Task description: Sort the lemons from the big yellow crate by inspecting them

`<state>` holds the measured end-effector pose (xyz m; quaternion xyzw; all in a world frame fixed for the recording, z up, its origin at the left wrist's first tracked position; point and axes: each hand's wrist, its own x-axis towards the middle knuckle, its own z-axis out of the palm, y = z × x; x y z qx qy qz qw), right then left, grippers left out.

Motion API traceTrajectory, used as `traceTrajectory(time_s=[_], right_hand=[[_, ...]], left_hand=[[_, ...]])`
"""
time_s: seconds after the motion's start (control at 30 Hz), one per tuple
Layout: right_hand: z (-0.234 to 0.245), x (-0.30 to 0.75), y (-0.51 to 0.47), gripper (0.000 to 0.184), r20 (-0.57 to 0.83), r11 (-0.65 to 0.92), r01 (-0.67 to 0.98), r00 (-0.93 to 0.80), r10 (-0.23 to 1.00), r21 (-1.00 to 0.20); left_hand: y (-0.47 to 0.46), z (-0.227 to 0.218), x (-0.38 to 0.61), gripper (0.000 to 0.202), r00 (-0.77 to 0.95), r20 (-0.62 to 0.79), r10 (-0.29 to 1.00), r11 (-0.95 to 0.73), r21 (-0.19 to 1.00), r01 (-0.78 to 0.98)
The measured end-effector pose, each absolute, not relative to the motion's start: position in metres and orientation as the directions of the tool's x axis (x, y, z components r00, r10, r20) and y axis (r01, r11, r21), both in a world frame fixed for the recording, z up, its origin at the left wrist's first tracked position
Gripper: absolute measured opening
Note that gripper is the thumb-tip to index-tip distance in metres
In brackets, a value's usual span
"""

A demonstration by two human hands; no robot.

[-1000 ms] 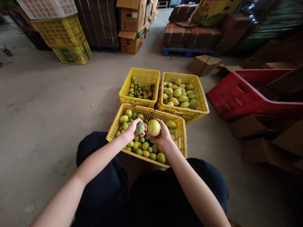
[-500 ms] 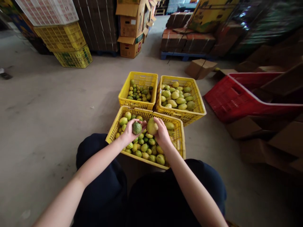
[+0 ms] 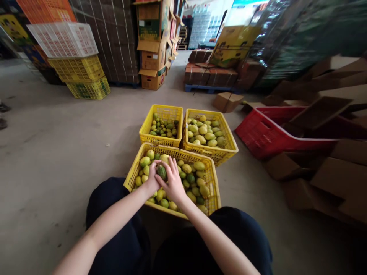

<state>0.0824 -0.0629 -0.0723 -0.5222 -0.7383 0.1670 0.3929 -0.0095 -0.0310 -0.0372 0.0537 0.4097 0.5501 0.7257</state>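
A dark green lemon (image 3: 162, 172) sits between my two hands, above the front yellow crate (image 3: 215, 183). My left hand (image 3: 153, 179) cups it from the left, fingers curled round. From the right, my right hand (image 3: 173, 182) closes on the same lemon, with its thumb below and its longer fingers stretched along the far side. A pale yellow lemon (image 3: 164, 158) shows just behind my fingertips; whether I touch it cannot be made out. Green and yellow lemons (image 3: 199, 165) fill the crate beneath, partly hidden by my hands and forearms.
Behind stand two more yellow crates, the left one (image 3: 145, 131) with small green fruit, the right one (image 3: 229, 151) with larger yellow ones. A red crate (image 3: 252, 131) among cardboard boxes (image 3: 286, 166) is to the right. Stacked crates (image 3: 88, 88) stand at the far left.
My right hand has moved left onto the green lemon in my left hand. The yellow lemon it held is no longer clearly in its grasp. The view has tilted up.
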Motion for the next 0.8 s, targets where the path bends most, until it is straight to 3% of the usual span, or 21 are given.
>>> traceTrajectory(time_s=[0.23, 0.37, 0.47, 0.57, 0.63, 0.7, 0.8], right_hand=[[-0.069, 0.079, -0.067, 0.042, 0.544, 0.519, 0.592, -0.156, 0.825, -0.617], [-0.045, 0.087, -0.071, 0.033, 0.514, 0.437, 0.449, 0.061, 0.855, -0.779], [-0.023, 0.099, -0.072, 0.030, 0.351, 0.319, 0.163, 0.231, 0.907, -0.933], [-0.008, 0.114, -0.065, 0.027, 0.095, 0.162, -0.237, 0.272, 0.958, -0.958], [-0.005, 0.124, -0.056, 0.020, -0.119, 0.010, -0.502, 0.225, 0.967, -0.865], [-0.005, 0.134, -0.047, 0.011, -0.324, -0.154, -0.702, 0.115, 0.939, -0.695], [-0.011, 0.143, -0.036, 0.006, -0.502, -0.299, -0.834, -0.030, 0.864, -0.464]], left_hand=[[-0.031, -0.025, -0.013, 0.013, 0.108, -0.506, 0.856, 0.412, 0.540, -0.734], [-0.018, -0.014, -0.013, 0.015, 0.254, -0.521, 0.815, 0.550, 0.558, -0.621], [-0.010, -0.010, -0.017, 0.022, 0.316, -0.520, 0.793, 0.601, 0.590, -0.539], [-0.007, -0.009, -0.024, 0.033, 0.358, -0.499, 0.789, 0.609, 0.564, -0.557], [-0.008, -0.008, -0.028, 0.036, 0.399, -0.470, 0.787, 0.614, 0.532, -0.583], [-0.010, -0.006, -0.030, 0.037, 0.422, -0.455, 0.784, 0.616, 0.488, -0.619], [-0.013, -0.004, -0.027, 0.036, 0.412, -0.471, 0.780, 0.602, 0.387, -0.698]])
